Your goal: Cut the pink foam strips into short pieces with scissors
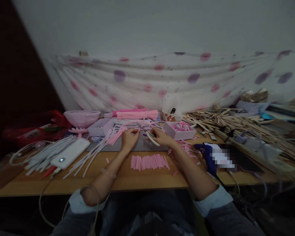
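My right hand (161, 137) grips a pair of scissors (152, 138) with pale handles, their blades pointing up and left. Just left of the blades, the fingers of my left hand (129, 140) are pinched together; what they hold is too small to make out. Long pink strips (116, 135) lie beside and behind my left hand. Both hands are over a grey mat (110, 146). Closer to me, a row of short cut pink pieces (149, 162) lies on the wooden table (127, 182).
A box of pink pieces (180, 130) stands right of my hands, another pale box (100, 127) left. A pink basket (82, 118), white strips (46, 154) and a power bank (70, 153) are leftward. A blue glue gun (207, 157), a power strip (250, 150) and wooden sticks (226, 119) lie right.
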{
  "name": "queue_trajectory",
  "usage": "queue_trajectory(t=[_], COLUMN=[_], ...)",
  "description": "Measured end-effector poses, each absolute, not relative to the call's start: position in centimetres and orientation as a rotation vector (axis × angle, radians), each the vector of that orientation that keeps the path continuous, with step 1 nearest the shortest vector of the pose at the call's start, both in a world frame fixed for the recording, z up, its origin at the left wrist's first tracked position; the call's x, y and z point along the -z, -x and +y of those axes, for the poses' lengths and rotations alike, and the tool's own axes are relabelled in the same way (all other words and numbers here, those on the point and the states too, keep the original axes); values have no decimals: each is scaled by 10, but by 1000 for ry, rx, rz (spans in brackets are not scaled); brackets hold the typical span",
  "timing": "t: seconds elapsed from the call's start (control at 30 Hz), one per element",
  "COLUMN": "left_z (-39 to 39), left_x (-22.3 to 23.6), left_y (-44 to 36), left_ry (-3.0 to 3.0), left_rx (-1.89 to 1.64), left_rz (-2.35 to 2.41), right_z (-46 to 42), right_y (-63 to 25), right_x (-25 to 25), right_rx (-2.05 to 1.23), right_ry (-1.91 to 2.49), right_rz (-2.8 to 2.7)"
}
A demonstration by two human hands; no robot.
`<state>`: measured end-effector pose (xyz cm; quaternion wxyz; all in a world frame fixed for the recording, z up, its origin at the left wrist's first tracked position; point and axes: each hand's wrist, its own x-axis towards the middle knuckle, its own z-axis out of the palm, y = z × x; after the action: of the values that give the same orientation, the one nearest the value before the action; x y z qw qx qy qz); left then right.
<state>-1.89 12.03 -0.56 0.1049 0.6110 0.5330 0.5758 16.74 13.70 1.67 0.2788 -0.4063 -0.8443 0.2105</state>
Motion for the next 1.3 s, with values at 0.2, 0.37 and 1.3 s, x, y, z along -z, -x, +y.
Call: queue_trajectory(t=[0.2, 0.37, 1.3], left_z=[121, 124, 147], left_x=[7, 9, 9], left_y=[20, 22, 43], left_ry=[-1818, -1868, -1053], left_rx=[-1690, -1670, -1726], left_rz=[1591, 1609, 1059], right_z=[137, 141, 141], right_y=[-167, -167, -190], right_x=[-17, -13, -21], right_rx=[-522, -415, -344], right_ry=[1133, 1131, 1379], right_rz=[-2280, -2319, -2692])
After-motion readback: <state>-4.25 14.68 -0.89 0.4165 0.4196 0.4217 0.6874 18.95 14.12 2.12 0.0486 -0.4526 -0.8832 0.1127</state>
